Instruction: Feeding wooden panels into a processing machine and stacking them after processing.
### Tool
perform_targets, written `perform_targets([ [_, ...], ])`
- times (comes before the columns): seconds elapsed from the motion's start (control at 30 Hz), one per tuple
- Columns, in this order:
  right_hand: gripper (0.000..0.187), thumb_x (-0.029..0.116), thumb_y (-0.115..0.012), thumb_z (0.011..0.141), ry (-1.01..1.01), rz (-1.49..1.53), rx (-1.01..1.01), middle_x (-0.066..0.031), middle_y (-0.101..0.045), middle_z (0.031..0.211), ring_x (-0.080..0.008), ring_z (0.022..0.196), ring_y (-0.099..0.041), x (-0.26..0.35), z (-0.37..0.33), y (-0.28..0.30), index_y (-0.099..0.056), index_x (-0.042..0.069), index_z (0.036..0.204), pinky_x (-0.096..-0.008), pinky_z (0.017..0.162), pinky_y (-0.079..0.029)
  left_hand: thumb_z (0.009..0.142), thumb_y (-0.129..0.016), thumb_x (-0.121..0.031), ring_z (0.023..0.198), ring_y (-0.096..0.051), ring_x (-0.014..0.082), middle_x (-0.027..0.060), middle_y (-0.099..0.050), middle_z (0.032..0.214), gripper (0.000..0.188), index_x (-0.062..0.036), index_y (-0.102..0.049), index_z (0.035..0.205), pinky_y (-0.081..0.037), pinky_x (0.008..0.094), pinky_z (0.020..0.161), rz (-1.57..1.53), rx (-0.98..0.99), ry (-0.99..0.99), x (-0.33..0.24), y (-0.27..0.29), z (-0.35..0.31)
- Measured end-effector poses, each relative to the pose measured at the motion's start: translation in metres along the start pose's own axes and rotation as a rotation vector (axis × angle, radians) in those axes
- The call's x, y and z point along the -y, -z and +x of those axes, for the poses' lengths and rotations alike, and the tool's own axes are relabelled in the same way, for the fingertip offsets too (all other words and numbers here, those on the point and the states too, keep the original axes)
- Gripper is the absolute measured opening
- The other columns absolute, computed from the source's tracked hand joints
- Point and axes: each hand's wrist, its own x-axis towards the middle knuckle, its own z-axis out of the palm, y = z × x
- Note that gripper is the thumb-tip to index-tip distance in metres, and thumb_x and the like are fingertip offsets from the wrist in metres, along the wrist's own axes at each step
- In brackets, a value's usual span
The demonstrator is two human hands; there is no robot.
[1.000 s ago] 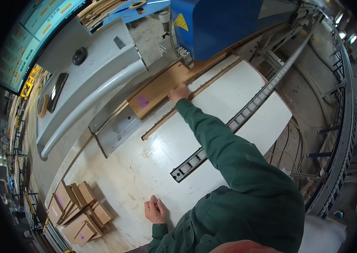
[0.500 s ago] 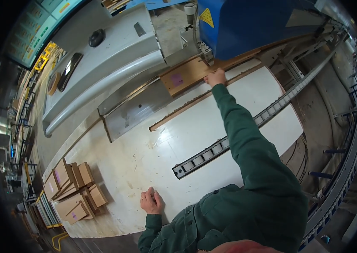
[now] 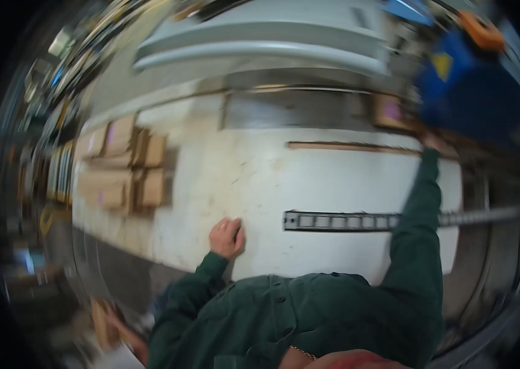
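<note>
At the far right, my right hand (image 3: 433, 141) reaches out to the near side of a wooden board (image 3: 390, 111) with a purple mark, in front of a blue machine housing (image 3: 487, 86). Motion smears that hand's fingers, so its grip cannot be made out. My left hand (image 3: 228, 237) rests on the white worktop (image 3: 204, 184) with its fingers curled in. Whatever may be inside that curl is hidden. Between my arms lies a roller track (image 3: 340, 221), which passes under my right sleeve. A long thin wooden strip (image 3: 346, 146) runs behind it.
Stacked wooden pieces (image 3: 122, 166), some with purple marks, sit on the worktop's left end. A metal plate (image 3: 284, 109) is set along the far edge, with a grey machine cover (image 3: 260, 46) beyond. Blurred tan shapes show at the lower left.
The view has turned, so the worktop lies more level and the stacked pieces appear higher. My right hand and the marked board appear farther right. My left hand stays curled on the worktop.
</note>
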Motion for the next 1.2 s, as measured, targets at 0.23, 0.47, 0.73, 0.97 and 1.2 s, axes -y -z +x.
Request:
perform_targets([
  [0.23,0.030,0.024,-0.040,0.083,-0.173,0.404,0.027,-0.0106,-0.059,0.075,-0.0177,0.067,-0.057,0.049,-0.051,0.049,-0.059,0.001,0.083,-0.0266,0.059,-0.046,0.071,-0.053,-0.012,0.063,-0.049,0.0250,0.0088,-0.045,0.067,0.012,-0.0062,-0.050,0.081,-0.040,0.0335,0.057,0.019,-0.018,0.046,0.009,0.012,-0.024],
  [0.47,0.018,0.013,-0.048,0.078,-0.507,1.929,-0.279,-0.0087,-0.050,0.059,-0.0156,0.047,-0.045,0.205,-0.148,0.093,-0.056,0.000,0.069,-0.0252,0.044,-0.039,0.076,-0.053,-0.020,0.069,-0.050,0.0217,0.0075,-0.047,0.073,0.016,-0.0073,-0.050,0.085,-0.039,0.0309,0.060,-0.004,-0.011,0.039,0.012,0.012,-0.029],
  [0.73,0.036,0.017,-0.050,0.082,0.188,1.836,1.105,-0.0107,-0.056,0.092,-0.0151,0.076,-0.055,0.505,-0.350,0.226,-0.043,0.000,0.113,-0.0234,0.061,-0.046,0.077,-0.051,-0.006,0.062,-0.047,0.0204,0.0099,-0.045,0.077,0.018,-0.0033,-0.049,0.094,-0.040,0.0278,0.057,-0.605,-0.304,0.484,0.040,0.045,-0.053],
  [0.97,0.036,0.015,-0.047,0.084,0.295,1.644,1.327,-0.0093,-0.056,0.091,-0.0145,0.079,-0.056,0.622,-0.462,0.248,-0.041,-0.003,0.114,-0.0237,0.068,-0.047,0.080,-0.048,-0.015,0.078,-0.045,0.0245,0.0131,-0.047,0.083,0.019,0.0000,-0.051,0.092,-0.038,0.0305,0.072,0.131,-0.962,0.950,0.278,0.169,-0.141],
  [1.2,0.016,0.019,-0.049,0.084,0.492,1.527,0.750,-0.0001,-0.048,0.070,-0.0077,0.061,-0.044,0.698,-0.497,0.215,-0.051,0.003,0.086,-0.0207,0.054,-0.039,0.080,-0.046,-0.020,0.096,-0.044,0.0322,0.0208,-0.046,0.102,0.034,-0.0002,-0.049,0.107,-0.035,0.0355,0.085,0.322,-1.024,0.959,0.495,0.254,-0.176],
])
